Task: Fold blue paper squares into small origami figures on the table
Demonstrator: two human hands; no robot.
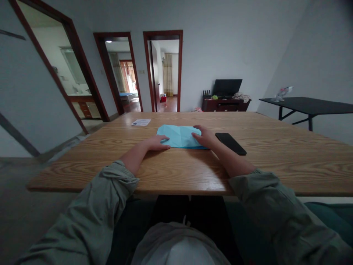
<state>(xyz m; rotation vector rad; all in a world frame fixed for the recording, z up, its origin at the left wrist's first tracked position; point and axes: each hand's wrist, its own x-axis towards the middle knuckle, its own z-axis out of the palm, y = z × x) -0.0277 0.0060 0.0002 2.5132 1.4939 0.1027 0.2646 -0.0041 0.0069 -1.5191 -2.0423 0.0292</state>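
A folded sheet of light blue paper lies on the wooden table in front of me, with creases across it and layers showing along its near right edge. My left hand rests at the paper's near left corner, fingers stretched out and apart, their tips on or beside the sheet. Over the right end of the paper lies my right hand, its fingers spread and the fingertips touching the top surface. Neither hand is wrapped around anything. Just right of the right hand is a black smartphone, lying flat.
A small white printed card lies on the far left of the wooden table. Beyond stand a dark cabinet with a black screen, and a black folding table at right. Doorways open at the left and back.
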